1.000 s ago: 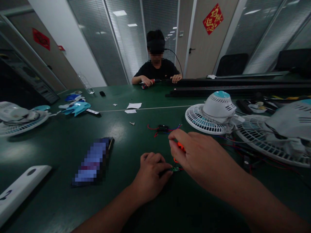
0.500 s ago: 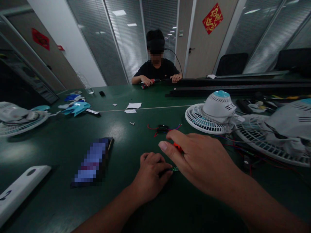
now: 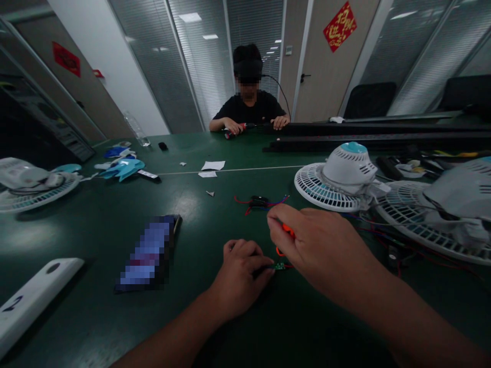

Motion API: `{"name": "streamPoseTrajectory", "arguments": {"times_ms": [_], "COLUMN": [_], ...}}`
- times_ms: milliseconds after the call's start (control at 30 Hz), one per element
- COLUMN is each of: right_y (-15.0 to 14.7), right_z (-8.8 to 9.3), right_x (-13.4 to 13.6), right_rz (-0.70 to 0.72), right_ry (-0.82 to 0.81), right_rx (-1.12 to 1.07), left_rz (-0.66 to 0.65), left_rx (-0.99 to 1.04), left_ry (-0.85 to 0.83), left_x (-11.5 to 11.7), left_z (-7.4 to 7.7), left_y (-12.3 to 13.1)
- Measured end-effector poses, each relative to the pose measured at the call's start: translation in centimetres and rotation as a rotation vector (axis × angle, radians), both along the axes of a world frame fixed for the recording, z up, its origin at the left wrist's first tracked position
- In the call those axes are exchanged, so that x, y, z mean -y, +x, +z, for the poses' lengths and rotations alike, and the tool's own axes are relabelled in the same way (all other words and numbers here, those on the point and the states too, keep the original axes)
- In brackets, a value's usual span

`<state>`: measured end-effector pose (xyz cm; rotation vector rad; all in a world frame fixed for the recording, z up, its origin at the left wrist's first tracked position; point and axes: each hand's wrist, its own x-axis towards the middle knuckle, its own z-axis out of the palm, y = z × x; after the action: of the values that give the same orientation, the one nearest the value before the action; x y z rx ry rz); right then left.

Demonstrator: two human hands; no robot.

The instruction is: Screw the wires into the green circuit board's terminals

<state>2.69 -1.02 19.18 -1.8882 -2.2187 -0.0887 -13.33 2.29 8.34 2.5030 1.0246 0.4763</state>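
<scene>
My left hand rests on the green table with thumb and fingers pinched at the left end of a small green circuit board. A short red wire leads from the board's right end. Above and to the right, my right hand is closed, thumb against forefinger. A bright orange object shows inside its grip, with an orange loop below; the palm and fingers hide the rest, so its kind is unclear. Just beyond lies a black module with red and blue wires.
White fan heads lie on the right, another fan at far left. A phone and a white numbered bar lie left of my hands. Opposite, a person holds a red-and-black tool beside long black rails.
My right thumb has closed against the forefinger, and the hand has shifted slightly right. More of the orange object and the circuit board shows. My left hand stays in place.
</scene>
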Motion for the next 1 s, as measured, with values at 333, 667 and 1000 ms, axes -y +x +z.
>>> {"name": "streamPoseTrajectory", "arguments": {"times_ms": [333,667,1000], "right_y": [-0.05,-0.12,-0.11], "right_z": [0.06,0.17,0.61], "right_x": [-0.01,0.09,0.55], "right_rz": [0.08,0.132,0.121], "right_ry": [0.012,0.047,0.007], "right_rx": [-0.066,-0.124,-0.122], "left_rz": [0.005,0.005,0.006], "left_rx": [-0.004,0.006,0.025], "left_ry": [0.001,-0.006,0.019], "left_x": [0.05,0.06,-0.16], "left_z": [-0.14,-0.2,-0.62], "left_y": [-0.08,-0.15,-0.15]}}
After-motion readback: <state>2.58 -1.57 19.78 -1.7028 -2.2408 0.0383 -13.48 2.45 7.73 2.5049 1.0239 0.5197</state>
